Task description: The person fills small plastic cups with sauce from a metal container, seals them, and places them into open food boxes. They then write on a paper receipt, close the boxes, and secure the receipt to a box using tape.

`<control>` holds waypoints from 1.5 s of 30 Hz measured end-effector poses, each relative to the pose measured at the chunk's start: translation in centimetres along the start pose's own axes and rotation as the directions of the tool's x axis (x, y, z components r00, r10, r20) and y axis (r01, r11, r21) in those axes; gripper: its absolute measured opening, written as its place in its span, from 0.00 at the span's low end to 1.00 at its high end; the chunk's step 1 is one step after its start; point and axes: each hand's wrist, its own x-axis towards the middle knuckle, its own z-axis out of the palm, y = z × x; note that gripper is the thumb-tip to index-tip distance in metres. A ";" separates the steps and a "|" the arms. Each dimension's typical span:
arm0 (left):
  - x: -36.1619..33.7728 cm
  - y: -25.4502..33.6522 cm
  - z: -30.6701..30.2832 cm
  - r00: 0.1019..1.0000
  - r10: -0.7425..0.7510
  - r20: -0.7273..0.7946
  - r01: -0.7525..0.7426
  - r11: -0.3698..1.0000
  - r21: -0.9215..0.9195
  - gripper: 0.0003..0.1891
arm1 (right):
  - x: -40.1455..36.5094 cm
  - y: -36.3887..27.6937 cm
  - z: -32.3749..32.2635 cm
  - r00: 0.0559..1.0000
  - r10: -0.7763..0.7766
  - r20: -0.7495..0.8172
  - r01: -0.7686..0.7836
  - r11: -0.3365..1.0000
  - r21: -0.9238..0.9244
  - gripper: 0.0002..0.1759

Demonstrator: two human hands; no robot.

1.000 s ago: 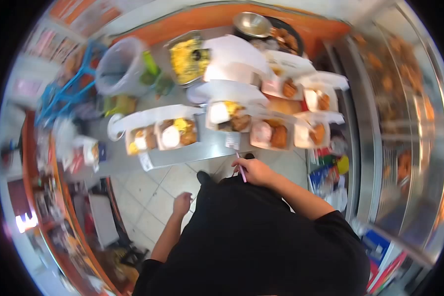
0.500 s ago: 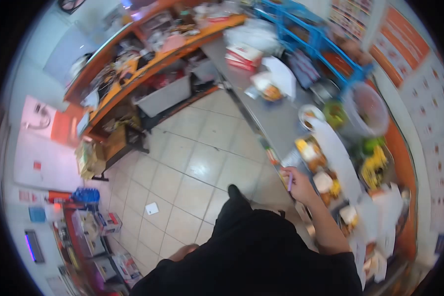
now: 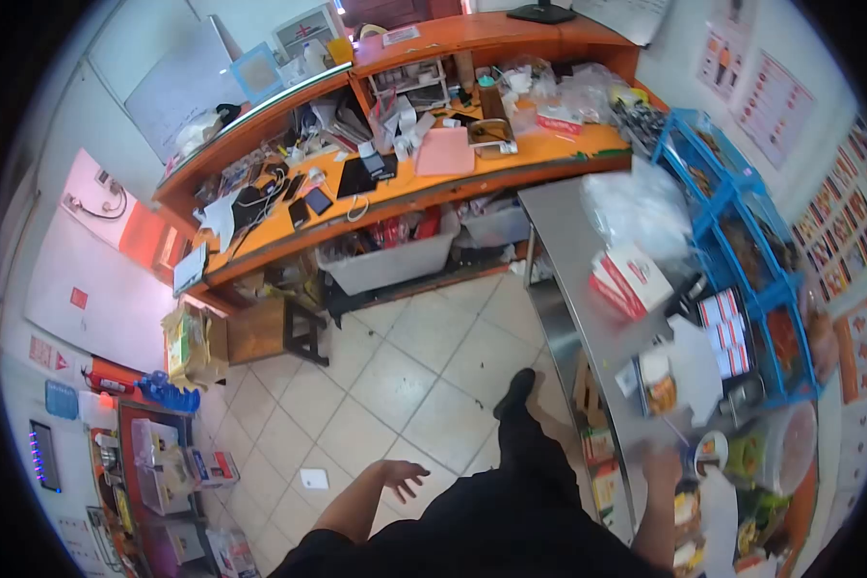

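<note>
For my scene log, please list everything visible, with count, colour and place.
steel counter: one, grey, right side
wire rack: one, blue, far right
cartons: small stack, red and white, on steel counter
desk: one, orange, top
bin: one, grey, under desk
wooden stool: one, brown, left of centre
floor: one, pale tiles, centre
paper scrap: one, white, on floor
left hand: one, open, above floor
right hand: one, blurred, at steel counter edge

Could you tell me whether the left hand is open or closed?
Open: the left hand is splayed, empty, over the tiled floor.
</note>
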 end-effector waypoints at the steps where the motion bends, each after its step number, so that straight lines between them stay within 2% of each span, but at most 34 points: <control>1: -2.0 4.2 -1.4 0.995 0.054 0.080 -0.052 0.998 -0.031 0.35 | 0.4 -0.9 0.1 0.989 -0.077 0.125 0.087 0.993 -0.084 0.37; 2: -2.4 8.1 -3.6 0.982 0.142 0.124 -0.140 0.990 -0.028 0.34 | 1.0 -2.1 0.1 0.955 -0.138 0.263 0.184 0.970 -0.160 0.35; 3: -2.4 11.2 -5.9 0.961 0.218 0.169 -0.217 0.976 -0.027 0.33 | 2.1 -4.6 0.8 0.792 -0.286 0.540 0.303 0.951 0.059 0.33; 5: -2.1 18.4 -11.5 0.910 0.415 -0.007 -0.415 0.910 -0.001 0.27 | 4.5 -13.4 -2.6 0.505 -0.457 0.732 0.330 0.886 0.326 0.29; 6: -3.1 23.2 -13.9 0.834 0.486 -0.260 -0.429 0.868 0.250 0.20 | 3.9 -21.4 -7.9 0.467 -0.468 0.750 0.321 0.880 0.349 0.27; 7: -0.5 26.6 -19.5 0.540 0.807 -0.239 -0.376 0.485 0.790 0.18 | 5.3 -26.6 -9.4 0.548 -0.541 0.638 0.448 0.834 0.323 0.26; 8: -1.6 30.9 -23.3 0.389 0.891 -0.233 -0.366 0.382 0.849 0.17 | 6.9 -31.0 -10.6 0.598 -0.610 0.520 0.565 0.781 0.265 0.25; 10: -9.5 41.1 -27.0 0.187 0.892 -0.411 -0.254 0.448 0.857 0.17 | 9.0 -39.0 -14.5 0.707 -0.708 0.012 0.674 0.678 0.295 0.24; 11: -14.1 45.5 -28.1 0.021 0.904 -0.428 -0.347 0.408 0.844 0.16 | 10.1 -43.0 -16.7 0.694 -0.713 -0.101 0.703 0.640 0.310 0.23; 12: -17.8 50.1 -30.1 0.030 0.892 -0.450 -0.288 0.439 0.851 0.13 | 11.2 -47.2 -18.9 0.670 -0.709 -0.218 0.736 0.598 0.318 0.22; 13: -19.4 53.8 -32.7 -0.166 0.901 -0.402 -0.317 0.338 0.886 0.12 | 11.9 -50.9 -21.1 0.669 -0.713 -0.211 0.738 0.602 0.304 0.22; 15: -22.9 61.0 -38.1 -0.216 0.893 -0.395 -0.238 0.344 0.908 0.15 | 12.1 -57.3 -25.1 0.712 -0.688 -0.141 0.595 0.484 0.641 0.20; 17: -23.5 68.1 -44.5 -0.317 0.906 -0.281 -0.077 0.270 0.960 0.19 | 13.3 -61.8 -24.8 0.737 -0.661 -0.140 0.581 0.513 0.632 0.20; 18: -23.2 71.2 -47.4 -0.301 0.916 -0.266 -0.087 0.251 0.964 0.19 | 13.7 -63.9 -24.8 0.751 -0.641 -0.155 0.580 0.530 0.618 0.20; 20: -21.2 76.0 -52.1 -0.427 0.892 -0.149 0.259 0.278 0.925 0.19 | 13.8 -67.4 -24.1 0.806 -0.588 -0.070 0.487 0.591 0.643 0.21; 21: -20.3 76.9 -53.5 -0.406 0.902 -0.149 0.238 0.261 0.936 0.19 | 13.3 -68.6 -23.5 0.838 -0.546 0.014 0.400 0.630 0.666 0.21; 23: -20.0 79.4 -56.3 -0.049 0.963 -0.264 0.236 0.267 0.934 0.16 | 13.0 -70.9 -22.5 0.861 -0.502 0.082 0.338 0.685 0.646 0.20; 24: -21.7 79.7 -55.3 -0.066 0.970 -0.234 0.221 0.243 0.945 0.12 | 13.0 -71.7 -21.9 0.850 -0.511 0.128 0.299 0.669 0.680 0.20; 26: -24.7 78.6 -53.3 -0.283 0.957 0.062 0.230 0.005 0.973 0.11 | 13.1 -74.3 -22.8 0.851 -0.506 0.143 0.253 0.633 0.732 0.19; 28: -29.1 75.8 -49.3 -0.450 0.885 0.117 -0.022 -0.142 0.990 0.13 | 13.9 -77.2 -24.8 0.881 -0.465 0.088 0.266 0.641 0.720 0.20; 29: -31.8 74.1 -47.2 -0.423 0.891 0.168 -0.222 -0.282 0.933 0.15 | 14.3 -78.8 -26.0 0.900 -0.435 0.030 0.290 0.649 0.703 0.22; 30: -34.3 72.5 -45.4 -0.410 0.885 0.222 -0.413 -0.397 0.820 0.17 | 14.5 -80.9 -26.9 0.909 -0.406 -0.100 0.319 0.520 0.792 0.26; 32: -38.2 69.1 -42.6 -0.103 0.916 0.387 -0.694 -0.345 0.632 0.18 | 14.6 -86.3 -30.1 0.802 -0.389 -0.453 0.596 0.477 0.646 0.29; 33: -40.9 68.1 -42.1 -0.116 0.886 0.449 -0.735 -0.381 0.561 0.16 | 15.3 -88.5 -31.2 0.737 -0.378 -0.559 0.674 0.471 0.570 0.30; 34: -43.4 67.3 -41.9 -0.035 0.882 0.469 -0.856 -0.269 0.442 0.14 | 16.9 -89.9 -31.2 0.554 -0.564 -0.612 0.832 0.344 0.436 0.29; 36: -46.2 66.1 -42.5 -0.177 0.931 0.319 -0.923 -0.269 0.274 0.10 | 17.7 -92.6 -32.3 0.269 -0.841 -0.468 0.898 0.044 0.438 0.24; 37: -48.3 65.8 -43.6 -0.255 0.940 0.226 -0.919 -0.309 0.244 0.09 | 16.4 -94.1 -33.3 0.161 -0.936 -0.312 0.811 -0.055 0.582 0.21; 39: -52.1 63.1 -47.7 -0.160 0.985 0.065 -0.986 -0.163 0.036 0.10 | 12.3 -95.8 -35.0 0.077 -0.993 -0.086 0.671 -0.013 0.741 0.16; 40: -53.8 61.3 -49.2 -0.219 0.975 -0.041 -0.968 -0.222 -0.116 0.10 | 10.3 -96.7 -35.8 0.033 -0.999 0.029 0.600 0.043 0.799 0.15; 41: -55.8 59.1 -50.3 -0.348 0.929 -0.124 -0.865 -0.369 -0.339 0.09 | 8.8 -97.1 -36.7 -0.030 -0.990 0.140 0.643 0.088 0.761 0.14; 42: -58.0 56.4 -51.0 -0.468 0.867 -0.169 -0.647 -0.466 -0.604 0.08 | 8.3 -97.3 -36.2 -0.118 -0.978 0.170 0.722 0.033 0.692 0.14; 43: -60.6 53.0 -51.7 -0.556 0.800 -0.227 -0.461 -0.524 -0.716 0.08 | 7.9 -97.3 -35.6 -0.204 -0.958 0.204 0.788 -0.036 0.615 0.15; 44: -64.0 48.7 -52.1 -0.669 0.688 -0.281 -0.587 -0.722 -0.367 0.12 | 8.0 -97.2 -34.3 -0.222 -0.955 0.197 0.789 -0.057 0.611 0.15; 45: -65.2 44.1 -51.5 -0.750 0.565 -0.343 -0.571 -0.816 -0.095 0.17 | 8.3 -96.9 -32.5 -0.308 -0.943 0.124 0.770 -0.171 0.614 0.15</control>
